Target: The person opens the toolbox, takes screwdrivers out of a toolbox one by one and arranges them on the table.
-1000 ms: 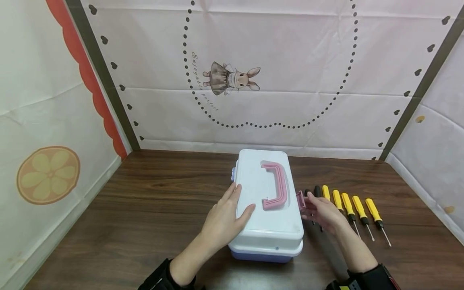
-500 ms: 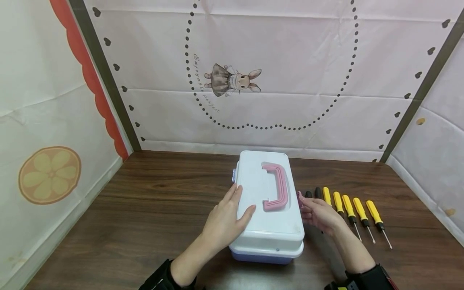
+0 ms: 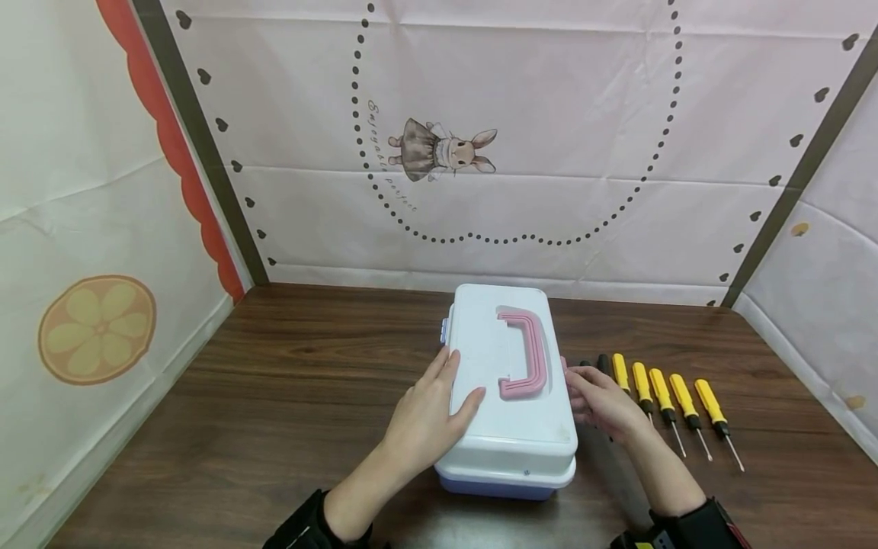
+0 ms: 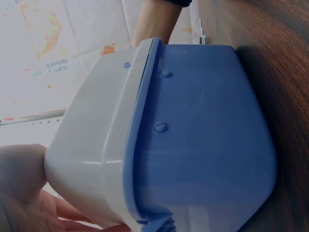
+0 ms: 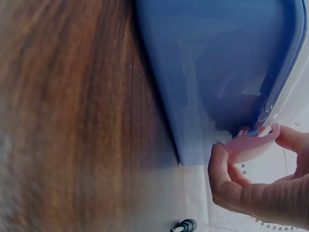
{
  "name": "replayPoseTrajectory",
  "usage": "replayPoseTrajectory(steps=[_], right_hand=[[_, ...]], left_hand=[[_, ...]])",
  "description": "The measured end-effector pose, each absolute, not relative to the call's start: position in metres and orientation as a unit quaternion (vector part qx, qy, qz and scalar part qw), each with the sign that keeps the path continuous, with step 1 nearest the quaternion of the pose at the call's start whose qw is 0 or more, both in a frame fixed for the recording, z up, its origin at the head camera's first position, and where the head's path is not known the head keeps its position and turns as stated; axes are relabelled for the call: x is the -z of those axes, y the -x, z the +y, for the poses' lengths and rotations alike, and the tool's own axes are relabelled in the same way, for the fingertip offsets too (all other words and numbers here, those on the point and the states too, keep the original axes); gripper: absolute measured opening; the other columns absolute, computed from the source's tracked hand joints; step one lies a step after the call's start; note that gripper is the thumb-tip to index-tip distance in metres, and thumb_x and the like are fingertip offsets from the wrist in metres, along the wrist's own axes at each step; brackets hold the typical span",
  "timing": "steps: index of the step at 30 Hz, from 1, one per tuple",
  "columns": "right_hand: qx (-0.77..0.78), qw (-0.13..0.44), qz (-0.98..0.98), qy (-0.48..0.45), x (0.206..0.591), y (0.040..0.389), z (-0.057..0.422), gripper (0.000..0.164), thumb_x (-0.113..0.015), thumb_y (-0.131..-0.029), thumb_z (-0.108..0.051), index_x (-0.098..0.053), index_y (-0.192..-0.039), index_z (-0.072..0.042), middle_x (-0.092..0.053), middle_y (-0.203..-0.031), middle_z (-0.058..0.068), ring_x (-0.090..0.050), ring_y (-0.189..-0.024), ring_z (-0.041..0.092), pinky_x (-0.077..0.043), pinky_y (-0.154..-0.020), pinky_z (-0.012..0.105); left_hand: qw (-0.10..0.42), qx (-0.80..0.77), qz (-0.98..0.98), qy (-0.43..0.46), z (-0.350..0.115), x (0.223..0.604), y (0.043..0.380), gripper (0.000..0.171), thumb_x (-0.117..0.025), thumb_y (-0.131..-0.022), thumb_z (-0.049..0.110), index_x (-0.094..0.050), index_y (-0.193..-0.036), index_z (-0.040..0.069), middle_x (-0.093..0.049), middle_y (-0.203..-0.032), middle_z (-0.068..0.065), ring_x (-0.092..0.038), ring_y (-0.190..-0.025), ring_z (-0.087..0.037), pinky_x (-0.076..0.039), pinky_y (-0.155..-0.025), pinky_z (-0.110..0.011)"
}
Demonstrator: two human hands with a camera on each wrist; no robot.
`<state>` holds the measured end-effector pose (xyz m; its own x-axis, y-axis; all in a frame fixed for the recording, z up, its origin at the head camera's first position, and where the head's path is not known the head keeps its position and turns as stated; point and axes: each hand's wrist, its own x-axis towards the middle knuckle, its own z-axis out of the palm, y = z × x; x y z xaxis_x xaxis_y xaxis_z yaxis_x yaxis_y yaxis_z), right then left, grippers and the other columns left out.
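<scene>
With the white-lidded blue plastic toolbox (image 3: pixel 507 389) mid-table, my left hand (image 3: pixel 428 415) lies flat on its lid while my right hand (image 3: pixel 604 402) pinches the pink latch (image 5: pixel 251 142) on its right side; I judge I'm at the latching step, needing a firm press.

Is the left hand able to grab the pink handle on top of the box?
Probably yes. The left hand rests flat on the white lid, and the pink handle lies just beside its fingers with nothing between them. The right hand is busy at the box's side.
</scene>
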<state>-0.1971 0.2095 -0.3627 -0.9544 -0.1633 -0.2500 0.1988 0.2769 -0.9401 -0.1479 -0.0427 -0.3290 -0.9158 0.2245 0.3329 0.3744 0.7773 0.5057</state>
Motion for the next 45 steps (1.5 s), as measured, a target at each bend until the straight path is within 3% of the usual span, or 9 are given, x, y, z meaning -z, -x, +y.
replayPoseTrajectory(steps=[7, 21, 35, 39, 45], right_hand=[[0.592, 0.13, 0.796, 0.0, 0.361, 0.195, 0.207, 0.057, -0.044, -0.091, -0.04, -0.031, -0.128, 0.002, -0.051, -0.103, 0.015, -0.054, -0.081, 0.016, -0.049, -0.076, 0.035], [0.62, 0.121, 0.775, 0.02, 0.36, 0.197, 0.203, 0.053, -0.043, -0.094, -0.023, -0.032, -0.127, 0.017, -0.061, -0.099, 0.016, -0.062, -0.079, 0.014, -0.051, -0.073, 0.031], [0.568, 0.117, 0.815, 0.018, 0.359, 0.197, 0.204, 0.048, -0.04, -0.095, -0.023, -0.037, -0.125, 0.015, -0.056, -0.109, 0.024, -0.06, -0.09, 0.023, -0.05, -0.076, 0.034], [0.533, 0.086, 0.84, 0.049, 0.354, 0.2, 0.205, 0.054, -0.04, -0.095, -0.03, -0.032, -0.132, 0.008, -0.045, -0.124, 0.027, -0.054, -0.102, 0.031, -0.047, -0.081, 0.037], [0.451, -0.037, 0.885, 0.109, 0.337, 0.216, 0.199, 0.052, -0.04, -0.094, -0.032, -0.035, -0.132, 0.003, -0.042, -0.128, 0.025, -0.048, -0.109, 0.037, -0.044, -0.085, 0.044]], left_hand=[[0.135, 0.288, -0.935, 0.159, -0.043, 0.328, 0.148, 0.059, -0.05, -0.087, 0.037, -0.043, -0.126, -0.007, -0.039, -0.132, -0.022, -0.05, -0.107, -0.035, -0.043, -0.084, -0.046], [0.138, 0.287, -0.935, 0.155, -0.043, 0.328, 0.148, 0.059, -0.05, -0.088, 0.037, -0.043, -0.127, -0.007, -0.038, -0.132, -0.023, -0.051, -0.105, -0.035, -0.045, -0.082, -0.046], [0.137, 0.288, -0.935, 0.159, -0.042, 0.329, 0.149, 0.059, -0.05, -0.088, 0.037, -0.042, -0.127, -0.007, -0.038, -0.132, -0.023, -0.052, -0.104, -0.035, -0.045, -0.081, -0.046], [0.13, 0.285, -0.936, 0.163, -0.041, 0.328, 0.15, 0.06, -0.05, -0.088, 0.038, -0.042, -0.127, -0.007, -0.036, -0.133, -0.023, -0.05, -0.107, -0.035, -0.045, -0.082, -0.046], [0.16, 0.257, -0.932, 0.2, -0.036, 0.323, 0.141, 0.059, -0.055, -0.086, 0.037, -0.044, -0.126, -0.005, -0.036, -0.133, -0.023, -0.04, -0.118, -0.034, -0.041, -0.087, -0.047]])
